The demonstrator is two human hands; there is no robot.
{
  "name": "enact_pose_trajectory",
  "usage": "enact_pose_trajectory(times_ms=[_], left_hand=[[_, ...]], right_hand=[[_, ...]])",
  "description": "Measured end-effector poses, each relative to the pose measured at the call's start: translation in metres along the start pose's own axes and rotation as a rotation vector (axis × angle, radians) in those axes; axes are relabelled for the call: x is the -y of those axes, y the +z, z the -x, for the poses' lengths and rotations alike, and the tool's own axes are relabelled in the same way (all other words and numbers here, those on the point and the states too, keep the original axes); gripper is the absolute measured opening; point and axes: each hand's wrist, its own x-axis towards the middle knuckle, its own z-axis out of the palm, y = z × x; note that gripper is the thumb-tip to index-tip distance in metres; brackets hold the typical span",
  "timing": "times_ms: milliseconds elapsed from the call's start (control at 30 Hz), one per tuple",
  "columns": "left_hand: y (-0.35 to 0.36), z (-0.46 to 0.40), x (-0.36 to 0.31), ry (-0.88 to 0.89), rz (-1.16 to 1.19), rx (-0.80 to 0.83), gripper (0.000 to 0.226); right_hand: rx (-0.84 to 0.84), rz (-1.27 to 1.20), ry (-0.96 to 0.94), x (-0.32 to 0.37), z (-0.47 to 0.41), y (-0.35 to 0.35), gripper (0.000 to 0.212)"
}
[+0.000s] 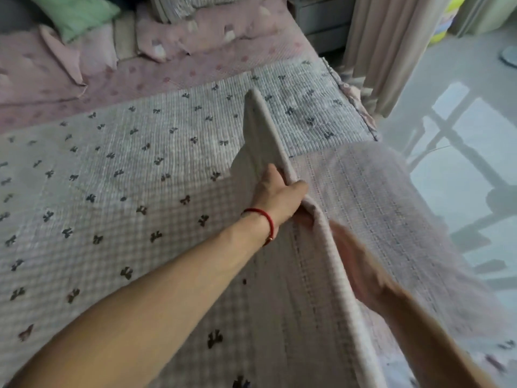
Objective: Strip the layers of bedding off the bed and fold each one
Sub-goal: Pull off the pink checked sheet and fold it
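Note:
A pale checked quilt with small dark bow prints (pixel 117 175) covers the near part of the bed. Its right edge (pixel 268 135) is lifted into a raised ridge that runs from the bed's middle toward me. My left hand (pixel 277 194), with a red cord on the wrist, grips that ridge from the left, thumb over the top. Blurred with motion, my right hand (pixel 355 264) lies on the right side of the fold with its fingers extended along the cloth. The quilt's plain pinkish underside (pixel 372 191) hangs over to the right.
A pink patterned sheet (pixel 173 71) covers the far part of the bed. A green pillow (pixel 75 12), a pink pillow (pixel 195 35) and a striped folded cloth (pixel 179 7) lie at the head. Beige curtains (pixel 375 49) and a glossy floor (pixel 458 152) are on the right.

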Motion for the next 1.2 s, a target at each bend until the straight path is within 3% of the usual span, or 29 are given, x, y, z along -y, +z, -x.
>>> enact_pose_trajectory(times_ms=[133, 200, 267, 333, 433, 500, 600, 667, 733, 800, 867, 1000, 1100, 1200], left_hand=[[0.092, -0.012, 0.002, -0.031, -0.057, 0.153, 0.035], [0.130, -0.016, 0.019, -0.151, -0.006, 0.306, 0.032], [0.147, -0.015, 0.045, -0.164, -0.138, 0.365, 0.023], [0.143, -0.012, 0.080, -0.064, -0.455, 0.256, 0.019], [0.105, -0.004, 0.130, 0.086, -0.795, 0.115, 0.010], [0.076, -0.008, 0.154, 0.186, -0.922, 0.106, 0.025], [0.045, -0.023, 0.165, 0.186, -0.851, 0.120, 0.043], [0.034, -0.033, 0.165, 0.123, -0.828, 0.192, 0.053], [0.029, -0.046, 0.165, 0.070, -0.860, 0.252, 0.061], [0.029, -0.068, 0.167, 0.074, -0.826, 0.230, 0.062], [0.032, -0.095, 0.166, 0.081, -0.805, 0.160, 0.060], [0.031, -0.151, 0.157, 0.067, -0.708, -0.081, 0.052], [0.030, -0.191, 0.147, -0.161, -0.566, -0.209, 0.071], [0.016, -0.229, 0.149, -0.381, -0.465, -0.261, 0.078]], right_hand=[[-0.101, -0.198, 0.141, -0.003, 0.012, -0.061, 0.057], [-0.184, -0.121, 0.215, -0.018, 0.017, -0.092, 0.050], [-0.314, 0.104, 0.223, -0.041, 0.022, -0.121, 0.037], [-0.343, 0.338, 0.266, -0.061, 0.029, -0.136, 0.028], [-0.270, 0.448, 0.358, -0.081, 0.037, -0.130, 0.020], [-0.304, 0.551, 0.359, -0.088, 0.041, -0.126, 0.026], [-0.387, 0.612, 0.342, -0.094, 0.046, -0.131, 0.037], [-0.355, 0.791, 0.397, -0.106, 0.043, -0.135, 0.051], [-0.332, 0.900, 0.458, -0.110, 0.031, -0.135, 0.045], [-0.414, 0.854, 0.439, -0.107, 0.004, -0.140, 0.039], [-0.515, 0.808, 0.368, -0.097, -0.035, -0.148, 0.048], [-0.557, 0.649, 0.263, -0.078, -0.131, -0.167, 0.054], [-0.555, 0.560, 0.179, -0.064, -0.193, -0.177, 0.057], [-0.478, 0.668, 0.015, -0.040, -0.228, -0.171, 0.036]])
